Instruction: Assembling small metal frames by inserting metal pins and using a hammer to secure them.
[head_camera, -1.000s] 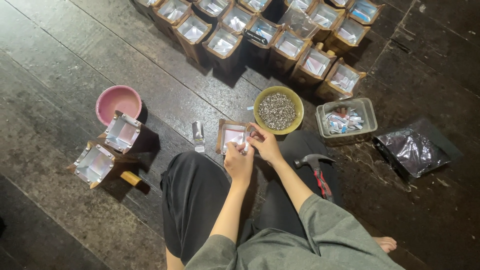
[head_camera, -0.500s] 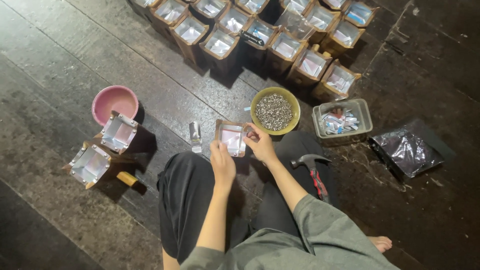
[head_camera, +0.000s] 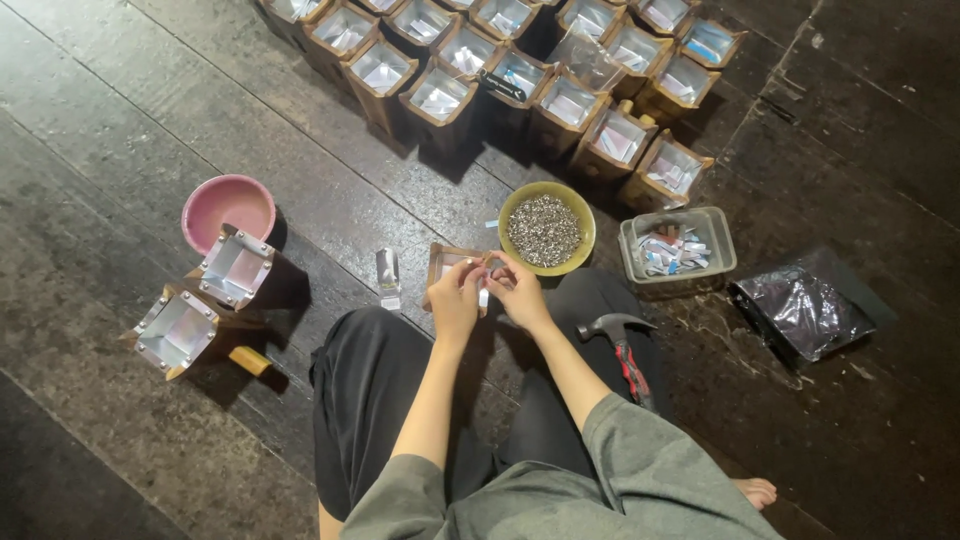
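I sit on a dark wooden floor with a small open wooden box lined with shiny metal in front of my knees. My left hand grips the box at its near edge. My right hand pinches something tiny at the box's right rim; the item itself is too small to make out. Just beyond my right hand stands a yellow-green bowl full of small metal pieces.
A hammer with a red-black handle lies on my right leg. Right of the bowl are a clear tub of metal strips and a dark plastic bag. A pink bowl, two finished boxes and a small metal piece lie to the left. Several boxes stand in rows beyond.
Both hands stayed at the small box; my left hand shifted along its near edge, and my right fingers stayed at the rim. The view moved slightly.
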